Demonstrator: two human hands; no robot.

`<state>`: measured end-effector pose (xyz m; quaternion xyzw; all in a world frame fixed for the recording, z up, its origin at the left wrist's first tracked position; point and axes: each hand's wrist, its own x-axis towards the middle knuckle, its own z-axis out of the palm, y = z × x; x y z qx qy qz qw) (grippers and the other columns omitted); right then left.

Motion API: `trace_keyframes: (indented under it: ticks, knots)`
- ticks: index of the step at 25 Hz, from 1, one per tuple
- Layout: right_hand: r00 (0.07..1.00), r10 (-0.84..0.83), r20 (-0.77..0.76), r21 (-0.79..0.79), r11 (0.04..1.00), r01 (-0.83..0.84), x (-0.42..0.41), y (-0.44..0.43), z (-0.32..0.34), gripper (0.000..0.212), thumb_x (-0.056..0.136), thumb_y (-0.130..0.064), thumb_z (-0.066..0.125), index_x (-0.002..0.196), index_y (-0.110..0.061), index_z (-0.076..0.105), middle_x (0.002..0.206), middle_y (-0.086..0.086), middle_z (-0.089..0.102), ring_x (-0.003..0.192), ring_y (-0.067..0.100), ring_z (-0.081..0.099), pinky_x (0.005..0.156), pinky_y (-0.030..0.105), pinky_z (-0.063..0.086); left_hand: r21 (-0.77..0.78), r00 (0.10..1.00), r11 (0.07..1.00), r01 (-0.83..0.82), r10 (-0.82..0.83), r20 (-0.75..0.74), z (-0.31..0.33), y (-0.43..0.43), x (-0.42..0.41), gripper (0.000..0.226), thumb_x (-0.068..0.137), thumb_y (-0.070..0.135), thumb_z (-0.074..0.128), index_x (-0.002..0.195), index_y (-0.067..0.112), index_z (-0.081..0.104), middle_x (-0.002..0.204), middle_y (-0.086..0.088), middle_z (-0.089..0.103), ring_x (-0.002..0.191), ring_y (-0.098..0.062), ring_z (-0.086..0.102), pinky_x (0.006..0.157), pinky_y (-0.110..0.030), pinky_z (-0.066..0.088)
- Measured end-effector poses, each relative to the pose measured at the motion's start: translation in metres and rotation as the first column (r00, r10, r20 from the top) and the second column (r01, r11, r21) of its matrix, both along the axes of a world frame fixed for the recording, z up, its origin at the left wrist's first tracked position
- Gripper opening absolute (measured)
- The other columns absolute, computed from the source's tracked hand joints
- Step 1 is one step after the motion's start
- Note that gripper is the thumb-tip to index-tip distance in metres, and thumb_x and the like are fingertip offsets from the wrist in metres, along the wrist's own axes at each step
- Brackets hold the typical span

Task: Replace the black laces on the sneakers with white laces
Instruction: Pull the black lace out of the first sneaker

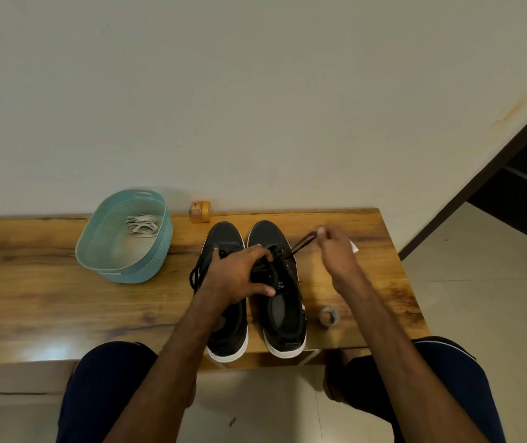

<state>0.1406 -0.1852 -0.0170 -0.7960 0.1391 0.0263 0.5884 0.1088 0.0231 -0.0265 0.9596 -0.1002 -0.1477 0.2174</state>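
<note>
Two black sneakers with white soles stand side by side on the wooden table (48,282), toes towards the wall. My left hand (239,273) lies across the tongue of the right sneaker (283,311) and grips it. My right hand (335,247) pinches the black lace (302,244) and holds it stretched out to the right of that shoe's eyelets. The left sneaker (223,238) has its black lace looped loose at its left side. White laces (142,226) lie bundled inside a light blue basket (121,266) at the left.
A small orange jar (200,212) stands by the wall behind the shoes. A roll of grey tape (329,316) lies right of the right sneaker, near the table's front edge. The table ends at the right beside a dark door frame. My knees are under the front edge.
</note>
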Motion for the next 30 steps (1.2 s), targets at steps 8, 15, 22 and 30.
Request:
trace_keyframes:
  ticks: [8,15,22,30]
  knots:
    - [0.715,0.683,-0.151,-0.678,0.455,-0.577,-0.021,0.031,-0.015,0.029,0.103,-0.031,0.046,0.122,-0.018,0.064,0.136,0.002,0.048,0.129,0.022,0.040,0.105,0.047,0.037,-0.016,1.000,1.000,-0.003,0.003,-0.026,0.002,-0.003,0.000,0.066,0.075,0.058,0.075,0.128,0.035,0.043,0.138,0.010,0.058,0.131,-0.019,0.051,0.116,-0.067,0.004]
    - [0.975,0.210,0.070,-0.172,0.965,-0.196,-0.011,0.012,0.001,0.013,0.096,-0.027,0.064,0.088,-0.017,0.066,0.105,-0.009,0.055,0.103,0.011,0.053,0.091,0.033,0.045,0.040,1.000,0.999,0.000,-0.001,0.022,0.002,-0.002,-0.003,0.064,0.070,0.063,0.075,0.121,0.040,0.043,0.125,0.011,0.063,0.125,-0.014,0.053,0.114,-0.066,0.013]
    - [0.902,0.293,0.316,-0.681,0.732,0.000,-0.010,-0.010,0.019,0.020,0.091,-0.013,0.068,0.109,-0.020,0.069,0.128,0.007,0.055,0.118,0.024,0.053,0.092,0.036,0.047,0.072,1.000,0.997,0.005,-0.006,0.017,-0.001,-0.003,-0.001,0.066,0.070,0.064,0.074,0.121,0.040,0.041,0.127,0.011,0.062,0.126,-0.015,0.053,0.113,-0.069,0.011]
    - [0.875,0.483,0.027,-0.668,0.660,-0.343,-0.020,0.025,-0.014,0.014,0.092,-0.015,0.063,0.104,-0.019,0.070,0.124,-0.004,0.055,0.114,0.015,0.052,0.098,0.040,0.044,0.062,1.000,0.998,-0.015,0.013,0.022,-0.004,-0.001,-0.002,0.069,0.069,0.065,0.074,0.123,0.040,0.039,0.130,0.009,0.060,0.128,-0.017,0.051,0.112,-0.072,0.001]
